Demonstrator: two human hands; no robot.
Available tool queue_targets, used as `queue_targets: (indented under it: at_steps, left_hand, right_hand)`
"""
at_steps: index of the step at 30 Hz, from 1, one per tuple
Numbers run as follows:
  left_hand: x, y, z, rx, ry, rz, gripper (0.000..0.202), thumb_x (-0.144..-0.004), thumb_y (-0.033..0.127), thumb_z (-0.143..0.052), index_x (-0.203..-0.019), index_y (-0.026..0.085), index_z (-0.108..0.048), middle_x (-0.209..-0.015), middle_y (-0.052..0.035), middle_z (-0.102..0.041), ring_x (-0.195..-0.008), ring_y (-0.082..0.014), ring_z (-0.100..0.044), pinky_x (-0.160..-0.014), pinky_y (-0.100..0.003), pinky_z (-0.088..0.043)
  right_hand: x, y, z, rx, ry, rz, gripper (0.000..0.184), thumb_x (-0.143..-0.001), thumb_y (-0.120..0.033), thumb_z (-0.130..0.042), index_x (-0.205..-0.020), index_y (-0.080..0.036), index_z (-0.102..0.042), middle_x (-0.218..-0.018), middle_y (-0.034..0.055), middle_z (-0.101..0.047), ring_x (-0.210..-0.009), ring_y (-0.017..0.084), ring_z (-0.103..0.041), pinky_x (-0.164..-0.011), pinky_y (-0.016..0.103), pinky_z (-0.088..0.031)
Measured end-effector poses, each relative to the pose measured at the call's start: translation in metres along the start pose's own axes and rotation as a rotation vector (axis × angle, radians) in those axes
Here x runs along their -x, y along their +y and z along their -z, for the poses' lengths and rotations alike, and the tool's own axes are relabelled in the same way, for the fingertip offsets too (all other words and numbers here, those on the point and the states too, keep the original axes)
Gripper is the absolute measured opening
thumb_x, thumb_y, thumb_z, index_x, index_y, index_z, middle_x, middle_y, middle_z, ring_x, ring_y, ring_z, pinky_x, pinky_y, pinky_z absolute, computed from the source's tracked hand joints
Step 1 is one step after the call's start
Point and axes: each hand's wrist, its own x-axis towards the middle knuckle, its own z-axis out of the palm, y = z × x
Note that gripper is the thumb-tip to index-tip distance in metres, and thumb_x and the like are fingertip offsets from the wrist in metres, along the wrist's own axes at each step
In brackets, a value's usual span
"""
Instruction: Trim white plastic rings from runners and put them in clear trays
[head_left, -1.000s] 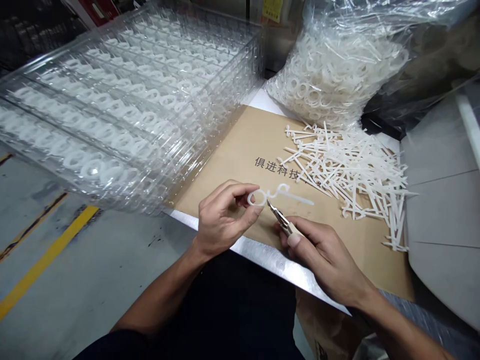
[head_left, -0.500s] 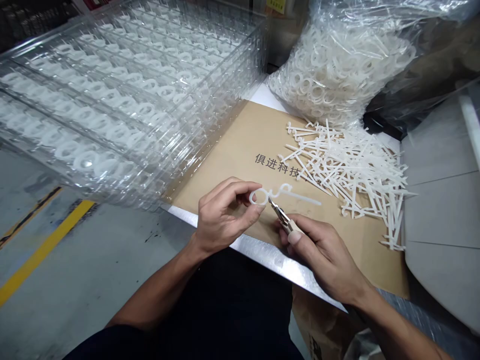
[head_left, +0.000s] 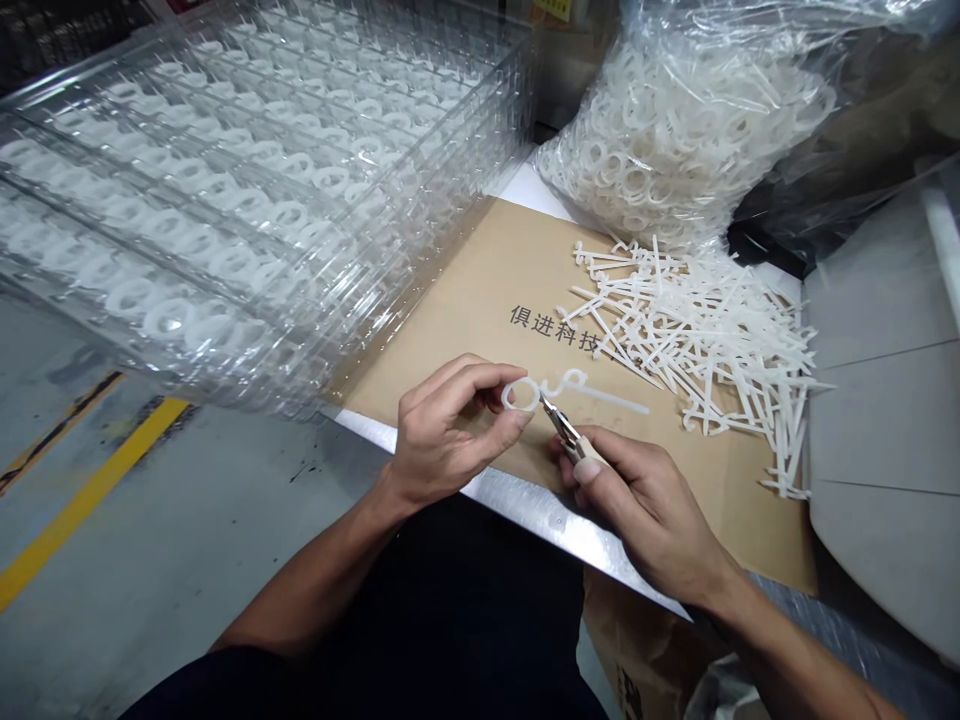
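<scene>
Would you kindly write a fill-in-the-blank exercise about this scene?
Of the plastic ring and the tool, the left hand holds the ____.
The clear stacked trays stand on the person's ____ side.
The characters printed on the brown sheet are coloured ____.
The broad floor stripe is coloured ____.

Missing words: ring; left; black; yellow.

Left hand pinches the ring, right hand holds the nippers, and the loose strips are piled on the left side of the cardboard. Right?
Not quite: the head view shows the loose strips piled on the right side of the cardboard. The left hand does pinch the ring, and the right hand holds the nippers.
</scene>
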Motion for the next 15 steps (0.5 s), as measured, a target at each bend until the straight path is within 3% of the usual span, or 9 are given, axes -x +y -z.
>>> queue_targets:
  at_steps: [15]
  left_hand:
    - [-0.0002,-0.0003,0.0003,0.026,-0.014,-0.02,0.024,-0.088,0.013,-0.078,-0.111,0.015,-0.072,-0.086,-0.0018,-0.07,-0.075,-0.0105,-0.065,-0.065,-0.021,-0.053]
  right_hand:
    - [0.0003,0.0005,-0.0007,-0.011,0.006,-0.006,0.036,-0.111,-0.047,-0.044,-0.088,-0.022,-0.055,-0.078,-0.0003,-0.057,-0.065,0.014,-0.048,-0.06,0.029,-0.039]
